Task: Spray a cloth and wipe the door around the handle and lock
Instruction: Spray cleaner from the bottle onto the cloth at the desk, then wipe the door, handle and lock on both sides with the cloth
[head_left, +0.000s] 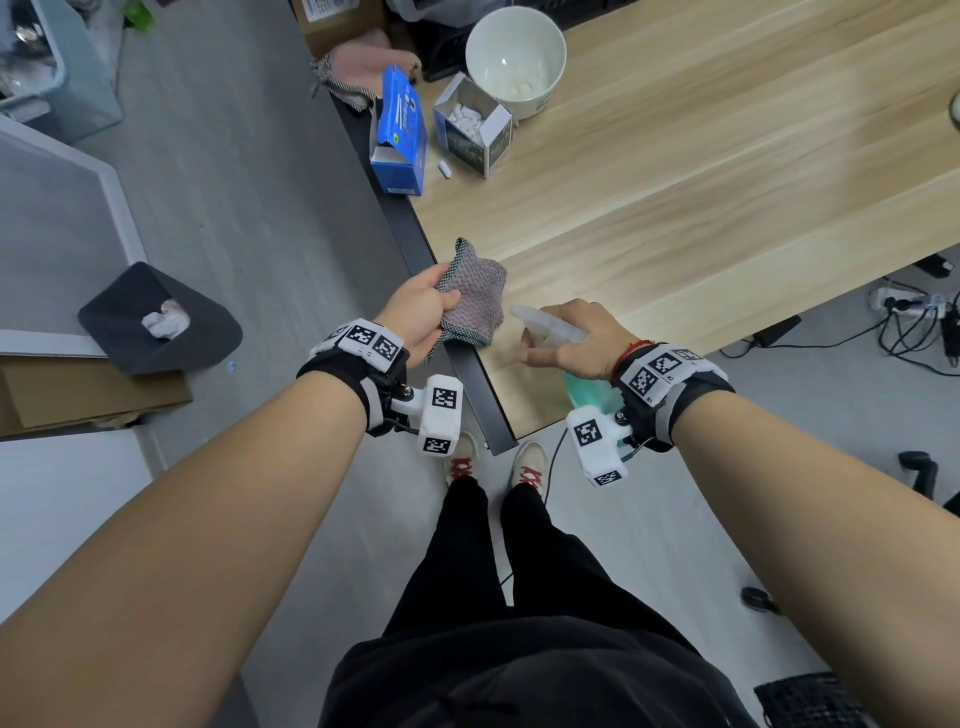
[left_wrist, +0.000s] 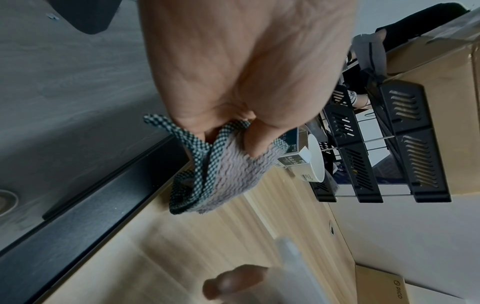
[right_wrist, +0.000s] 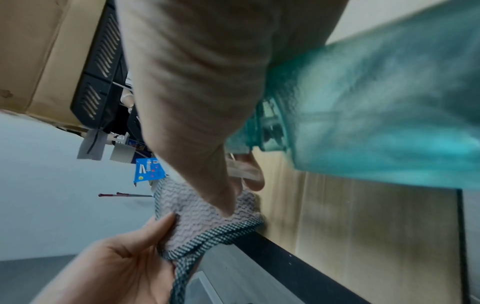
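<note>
My left hand (head_left: 423, 306) grips a pinkish-grey cloth (head_left: 475, 296) with a dark checkered border, held over the table's near corner; its thumb and fingers pinch the cloth (left_wrist: 223, 170) in a bunch. My right hand (head_left: 576, 338) holds a teal spray bottle (head_left: 592, 389) with a clear trigger head (head_left: 545, 325), the nozzle pointing left at the cloth (right_wrist: 205, 218) from close by. The bottle body (right_wrist: 376, 115) is blurred in the right wrist view. No door, handle or lock is in view.
The wooden table (head_left: 701, 171) with its black edge (head_left: 415, 228) carries a white bowl (head_left: 514, 57), a small open box (head_left: 472, 130) and a blue box (head_left: 400, 135). A dark bin (head_left: 161, 317) stands on the floor to the left. Cables (head_left: 914, 322) lie right.
</note>
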